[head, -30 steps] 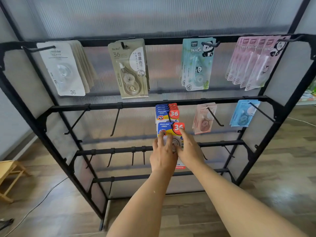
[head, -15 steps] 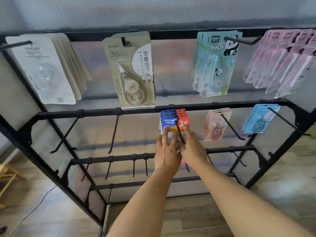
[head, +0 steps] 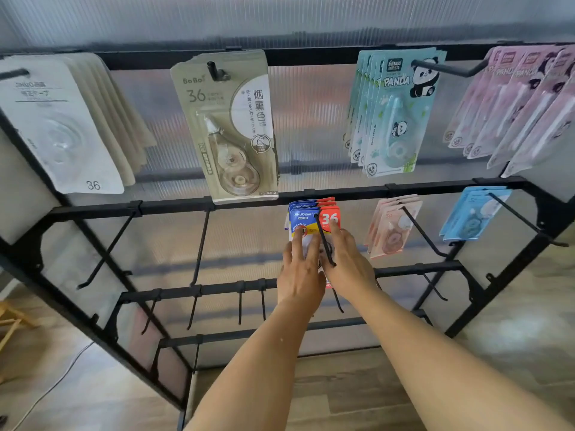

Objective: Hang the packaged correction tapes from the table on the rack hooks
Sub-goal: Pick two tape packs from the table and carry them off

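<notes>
A blue-and-red packaged correction tape [head: 303, 214] marked 36 hangs on a black hook [head: 325, 244] in the second row of the black rack [head: 174, 206], in front of several identical packs. My left hand [head: 300, 272] lies flat on the pack's left side with straight fingers. On the right side of the hook rod, my right hand [head: 348, 262] touches the pack with its fingers extended. The lower half of the pack is hidden behind both hands.
The top row holds white packs [head: 59, 132], a beige pack [head: 230, 129], teal panda packs [head: 395, 113] and pink packs [head: 513, 110]. Peach packs [head: 392, 225] and light blue packs [head: 473, 213] hang to the right. Bare hooks [head: 199, 244] stand to the left. A wooden stool [head: 12, 325] sits at lower left.
Both hands have moved the front pack up onto the hook and back along it toward the stack. The view has come closer to the rack.
</notes>
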Demonstrator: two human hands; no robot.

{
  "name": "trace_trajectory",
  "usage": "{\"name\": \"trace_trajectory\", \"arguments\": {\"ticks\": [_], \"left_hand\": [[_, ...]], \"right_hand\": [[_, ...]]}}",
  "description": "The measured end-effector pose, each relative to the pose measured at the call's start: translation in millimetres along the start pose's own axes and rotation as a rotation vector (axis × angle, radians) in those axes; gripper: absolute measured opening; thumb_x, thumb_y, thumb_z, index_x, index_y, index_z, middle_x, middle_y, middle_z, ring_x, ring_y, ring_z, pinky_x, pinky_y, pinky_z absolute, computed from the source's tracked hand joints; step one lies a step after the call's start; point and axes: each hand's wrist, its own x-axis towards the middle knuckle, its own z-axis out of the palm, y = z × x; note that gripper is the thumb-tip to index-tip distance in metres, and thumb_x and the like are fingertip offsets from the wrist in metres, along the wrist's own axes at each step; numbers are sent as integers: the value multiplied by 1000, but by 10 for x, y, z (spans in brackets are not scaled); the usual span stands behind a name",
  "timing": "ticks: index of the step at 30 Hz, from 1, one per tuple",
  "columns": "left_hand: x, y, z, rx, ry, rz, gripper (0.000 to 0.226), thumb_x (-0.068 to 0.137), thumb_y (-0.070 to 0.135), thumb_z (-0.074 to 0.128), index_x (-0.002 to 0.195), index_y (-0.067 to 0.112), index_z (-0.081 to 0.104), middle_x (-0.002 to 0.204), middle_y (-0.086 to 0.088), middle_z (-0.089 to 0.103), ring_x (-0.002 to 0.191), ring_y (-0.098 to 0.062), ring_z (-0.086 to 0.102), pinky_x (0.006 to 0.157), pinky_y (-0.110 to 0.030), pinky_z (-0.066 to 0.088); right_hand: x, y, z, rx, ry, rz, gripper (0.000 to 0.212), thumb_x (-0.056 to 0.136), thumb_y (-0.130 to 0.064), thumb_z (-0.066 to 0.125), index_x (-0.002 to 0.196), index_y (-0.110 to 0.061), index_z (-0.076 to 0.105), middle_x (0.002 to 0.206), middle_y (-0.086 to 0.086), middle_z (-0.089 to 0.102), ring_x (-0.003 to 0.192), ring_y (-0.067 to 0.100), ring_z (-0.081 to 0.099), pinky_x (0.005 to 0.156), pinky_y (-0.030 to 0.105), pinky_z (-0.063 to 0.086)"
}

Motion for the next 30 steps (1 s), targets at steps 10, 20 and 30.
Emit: {"name": "trace_trajectory", "arguments": {"ticks": [10,20,30], "left_hand": [[-706,76,-118,131,-36,-141,70,101,30,45,155,27,0,164,-3,-4,150,-28,-3,120,-40,13],[-2049,-182,-189,179,-20,-449,71,100,44,42,156,25,2,164,-5,-5,150,-26,-7,120,-42,4],[-3744,-884,-676,152,77,-894,72,100,52,33,157,21,2,164,-6,-8,150,-25,-10,120,-44,0]], "right_hand": [[-452,104,-142,-154,-81,-84,71,97,-33,53,153,-21,10,158,5,19,126,29,47,84,39,50],[-1359,-300,38,-248,-336,-384,70,100,-39,43,155,-21,4,162,3,4,139,29,32,107,38,36],[-2524,-1576,620,-308,-539,-858,73,100,-47,40,155,-22,1,163,6,2,146,28,18,118,42,16]]}}
